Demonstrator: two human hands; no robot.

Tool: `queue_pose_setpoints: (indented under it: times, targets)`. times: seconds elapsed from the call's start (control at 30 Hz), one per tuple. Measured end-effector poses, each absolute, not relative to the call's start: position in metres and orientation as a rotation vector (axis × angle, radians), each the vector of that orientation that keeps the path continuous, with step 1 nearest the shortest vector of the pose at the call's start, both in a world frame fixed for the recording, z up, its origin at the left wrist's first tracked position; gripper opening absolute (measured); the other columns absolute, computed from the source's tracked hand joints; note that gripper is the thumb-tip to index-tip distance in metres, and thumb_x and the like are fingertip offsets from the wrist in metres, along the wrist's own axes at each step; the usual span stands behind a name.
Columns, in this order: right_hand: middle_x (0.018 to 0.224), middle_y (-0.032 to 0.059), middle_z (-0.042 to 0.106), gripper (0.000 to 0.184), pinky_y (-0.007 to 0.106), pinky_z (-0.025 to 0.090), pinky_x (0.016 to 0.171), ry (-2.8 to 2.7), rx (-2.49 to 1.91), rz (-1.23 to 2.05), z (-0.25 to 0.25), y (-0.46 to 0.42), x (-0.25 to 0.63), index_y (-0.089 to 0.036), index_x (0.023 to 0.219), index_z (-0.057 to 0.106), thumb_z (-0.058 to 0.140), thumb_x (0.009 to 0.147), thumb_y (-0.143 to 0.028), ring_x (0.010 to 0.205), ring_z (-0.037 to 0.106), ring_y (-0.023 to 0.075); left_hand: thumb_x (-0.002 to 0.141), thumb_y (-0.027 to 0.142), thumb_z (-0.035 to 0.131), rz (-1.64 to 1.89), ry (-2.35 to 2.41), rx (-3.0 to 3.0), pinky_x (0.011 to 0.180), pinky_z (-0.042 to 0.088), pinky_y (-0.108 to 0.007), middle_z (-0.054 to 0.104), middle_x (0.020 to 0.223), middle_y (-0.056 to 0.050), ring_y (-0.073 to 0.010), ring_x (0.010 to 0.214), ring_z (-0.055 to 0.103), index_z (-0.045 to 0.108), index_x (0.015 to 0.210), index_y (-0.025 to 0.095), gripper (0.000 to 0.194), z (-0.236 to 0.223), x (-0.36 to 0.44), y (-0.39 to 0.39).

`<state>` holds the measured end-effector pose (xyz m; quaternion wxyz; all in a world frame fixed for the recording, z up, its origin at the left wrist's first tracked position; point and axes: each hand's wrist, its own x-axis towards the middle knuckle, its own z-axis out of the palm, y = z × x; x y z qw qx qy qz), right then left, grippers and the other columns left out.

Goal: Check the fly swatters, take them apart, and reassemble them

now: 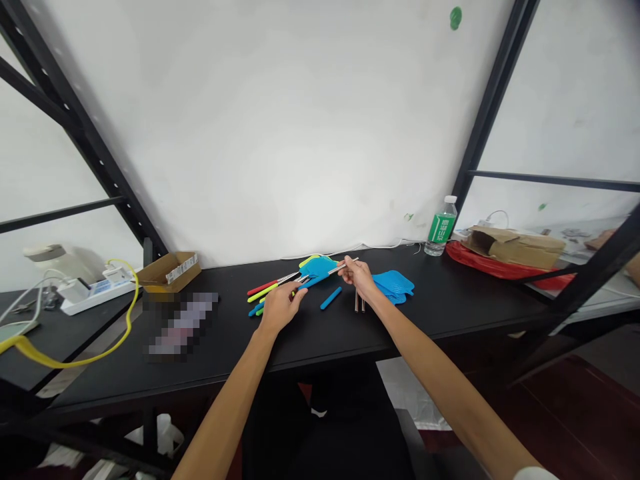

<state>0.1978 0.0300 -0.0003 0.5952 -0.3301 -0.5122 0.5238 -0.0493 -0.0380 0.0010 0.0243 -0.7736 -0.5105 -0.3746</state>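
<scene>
My left hand [281, 305] is closed around a slim blue handle [316, 280], which slants up to the right. My right hand [357, 275] pinches a thin metal rod [337, 269] that lines up with the handle's right end; I cannot tell whether they are joined. Behind the handle lies a flat blue mesh swatter head [316, 267]. Left of it several metal rods with coloured handles are bunched, among them a red handle [262, 288]. A loose blue handle [331, 298] rests between my hands. Metal rods [359, 303] lie under my right hand, beside a stack of blue swatter heads [394, 285].
On the black table [240, 353], an open cardboard box [170, 270] stands left, near a power strip [100, 293] and a yellow cable [131, 313]. A water bottle [440, 228] stands back right, beside a brown paper bag [520, 250] on red plastic [475, 263].
</scene>
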Motion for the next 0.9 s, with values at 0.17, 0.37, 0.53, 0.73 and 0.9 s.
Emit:
queue_pose_setpoints:
  times: [0.17,0.37,0.53,0.73,0.9]
  targets:
    - [0.064,0.0047,0.065,0.056,0.024,0.028,0.040,-1.141,-0.731,1.251,-0.0007,0.0312,0.1970,-0.017,0.080,0.070,0.070,0.070,-0.072,0.047,0.049,0.0100,0.098,0.050,0.041,-1.137,-1.617,-2.446,0.062,0.039,-0.028,0.067,0.070,-0.001,-0.0186,0.067,0.063,0.069,0.102,0.023,0.040,0.0060,-0.0458,-0.0427]
    - [0.064,0.0047,0.063,0.057,0.023,0.028,0.040,-1.144,-0.712,1.261,0.0020,0.0284,0.1973,-0.016,0.079,0.071,0.069,0.071,-0.072,0.048,0.049,0.0100,0.099,0.050,0.039,-1.112,-1.630,-2.476,0.062,0.038,-0.028,0.065,0.068,0.000,-0.0190,0.067,0.062,0.068,0.103,0.023,0.040,0.0076,-0.0456,-0.0434]
    - [0.065,0.0045,0.064,0.054,0.023,0.028,0.041,-1.195,-0.712,1.281,0.0031,0.0264,0.1972,-0.016,0.082,0.073,0.070,0.074,-0.069,0.049,0.049,0.0094,0.099,0.049,0.040,-1.111,-1.619,-2.484,0.062,0.039,-0.027,0.067,0.071,-0.001,-0.0188,0.068,0.063,0.068,0.105,0.023,0.039,0.0055,-0.0464,-0.0424]
    - [0.067,0.0050,0.066,0.053,0.023,0.028,0.042,-1.246,-0.730,1.261,0.0032,0.0247,0.1974,-0.016,0.084,0.073,0.067,0.076,-0.067,0.049,0.049,0.0101,0.098,0.050,0.041,-1.109,-1.630,-2.481,0.063,0.039,-0.027,0.067,0.070,-0.001,-0.0186,0.067,0.063,0.068,0.106,0.022,0.039,0.0040,-0.0474,-0.0414]
    - [0.070,0.0064,0.070,0.052,0.023,0.027,0.041,-1.427,-0.711,1.286,0.0011,0.0214,0.1887,-0.016,0.086,0.074,0.063,0.080,-0.067,0.049,0.049,0.0104,0.096,0.051,0.046,-1.084,-1.585,-2.512,0.069,0.043,-0.027,0.073,0.086,-0.002,-0.0192,0.077,0.066,0.067,0.109,0.023,0.038,0.0050,-0.0449,-0.0435]
